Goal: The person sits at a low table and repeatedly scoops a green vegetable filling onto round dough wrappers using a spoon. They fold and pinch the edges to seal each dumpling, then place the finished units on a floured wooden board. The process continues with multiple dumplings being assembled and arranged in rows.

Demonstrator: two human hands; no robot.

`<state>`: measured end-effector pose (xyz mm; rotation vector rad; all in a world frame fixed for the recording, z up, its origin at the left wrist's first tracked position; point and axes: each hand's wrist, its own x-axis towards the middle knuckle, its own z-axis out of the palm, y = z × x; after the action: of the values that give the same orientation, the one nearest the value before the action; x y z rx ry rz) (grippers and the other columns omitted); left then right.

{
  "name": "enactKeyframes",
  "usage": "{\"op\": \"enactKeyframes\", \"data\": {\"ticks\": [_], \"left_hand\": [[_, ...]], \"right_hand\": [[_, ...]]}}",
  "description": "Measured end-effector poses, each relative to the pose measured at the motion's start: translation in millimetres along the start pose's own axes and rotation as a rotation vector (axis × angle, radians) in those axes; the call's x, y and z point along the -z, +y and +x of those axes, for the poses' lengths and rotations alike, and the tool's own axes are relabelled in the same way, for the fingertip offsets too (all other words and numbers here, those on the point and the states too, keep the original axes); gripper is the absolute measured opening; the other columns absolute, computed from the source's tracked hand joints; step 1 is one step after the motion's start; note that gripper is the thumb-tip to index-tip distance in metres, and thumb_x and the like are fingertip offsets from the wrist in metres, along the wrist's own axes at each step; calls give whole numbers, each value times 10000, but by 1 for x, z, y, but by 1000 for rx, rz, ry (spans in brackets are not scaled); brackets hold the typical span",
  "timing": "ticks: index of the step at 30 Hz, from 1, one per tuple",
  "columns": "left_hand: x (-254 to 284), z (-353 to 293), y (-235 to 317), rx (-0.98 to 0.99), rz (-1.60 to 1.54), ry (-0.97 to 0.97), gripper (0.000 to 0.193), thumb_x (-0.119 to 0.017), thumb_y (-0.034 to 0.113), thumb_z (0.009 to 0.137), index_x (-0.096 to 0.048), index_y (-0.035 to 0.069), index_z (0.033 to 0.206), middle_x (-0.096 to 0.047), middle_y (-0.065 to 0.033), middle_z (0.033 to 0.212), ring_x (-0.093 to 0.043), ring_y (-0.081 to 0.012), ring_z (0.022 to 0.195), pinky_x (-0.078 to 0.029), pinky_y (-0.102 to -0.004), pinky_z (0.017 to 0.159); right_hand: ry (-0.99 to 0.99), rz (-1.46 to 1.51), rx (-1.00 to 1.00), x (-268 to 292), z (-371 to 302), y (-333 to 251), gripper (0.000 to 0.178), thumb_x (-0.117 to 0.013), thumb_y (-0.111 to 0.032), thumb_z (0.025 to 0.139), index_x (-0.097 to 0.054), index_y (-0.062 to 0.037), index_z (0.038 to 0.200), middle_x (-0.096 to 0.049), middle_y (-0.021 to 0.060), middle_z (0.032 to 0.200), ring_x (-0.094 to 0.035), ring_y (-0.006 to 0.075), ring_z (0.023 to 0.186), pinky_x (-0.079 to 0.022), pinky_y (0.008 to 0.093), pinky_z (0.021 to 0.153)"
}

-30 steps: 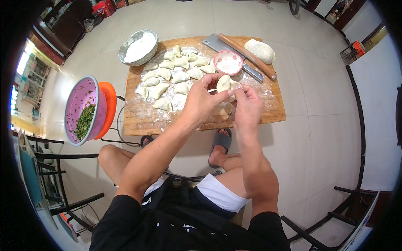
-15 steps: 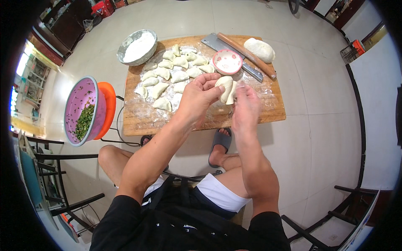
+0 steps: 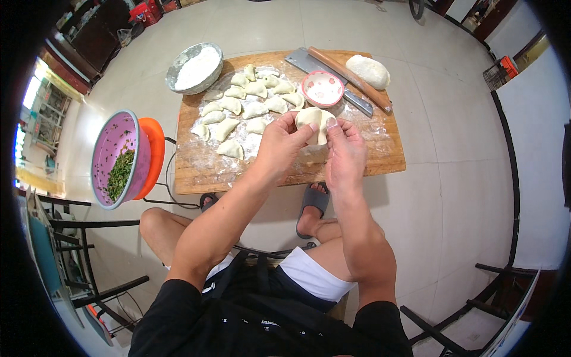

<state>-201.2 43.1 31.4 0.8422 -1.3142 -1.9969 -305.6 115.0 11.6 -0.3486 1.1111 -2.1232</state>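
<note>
Over the tabletop (image 3: 386, 156), left hand (image 3: 285, 140) and right hand (image 3: 347, 149) pinch one dumpling (image 3: 319, 119), each grip narrow. From it, a pink-rimmed bowl (image 3: 321, 77) sits at twelve o'clock, shaped dumplings (image 3: 255, 109) toward ten.

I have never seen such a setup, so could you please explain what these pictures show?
There is no machine: these are a person's two bare hands. Every picture comes from one wide fisheye camera on that person's head, looking down. The left hand and right hand hold a folded piece of pale dough above a rectangular wooden board. The board bears pale half-moon dumplings, a grey bowl of white flour, a small pink-rimmed white bowl, a grey metal cleaver, a brown wooden rolling pin and a rounded lump of white dough.
</note>
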Motion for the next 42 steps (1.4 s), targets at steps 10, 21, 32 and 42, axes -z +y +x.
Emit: {"op": "enactKeyframes", "data": {"ticks": [10,21,32,42], "left_hand": [[-6,-5,-8,-160,13,131,197,-688,70,909,-625,-27,1068,-684,-48,951,-618,-74,847,-504,-230,760],[-2,-1,7,76,-300,124,310,-647,142,963,-567,10,1232,-661,-62,1123,-640,-153,1020,-527,-295,875],[9,-5,1,144,-629,28,335,-533,188,1024,-499,-18,1286,-600,-136,1253,-609,-243,1160,-523,-370,1012],[5,-15,-4,81,-640,-68,210,-573,218,1011,-554,88,1174,-610,-47,1165,-579,-148,1123,-461,-347,1024]], "right_hand": [[69,-188,-49,3,1,-2,172,-721,-113,920,-626,2,1004,-661,31,947,-589,72,789,-477,222,670],[57,-85,-140,11,8,-3,162,-694,-99,928,-618,-31,1054,-690,47,951,-619,82,759,-486,225,628],[88,-1745,530,63,33,-45,279,-738,-134,825,-697,26,1050,-703,163,928,-670,342,897,-528,422,807],[-179,-852,463,-13,-22,-24,292,-726,-9,812,-681,-14,1101,-628,111,1154,-630,255,1028,-522,345,866]]}}
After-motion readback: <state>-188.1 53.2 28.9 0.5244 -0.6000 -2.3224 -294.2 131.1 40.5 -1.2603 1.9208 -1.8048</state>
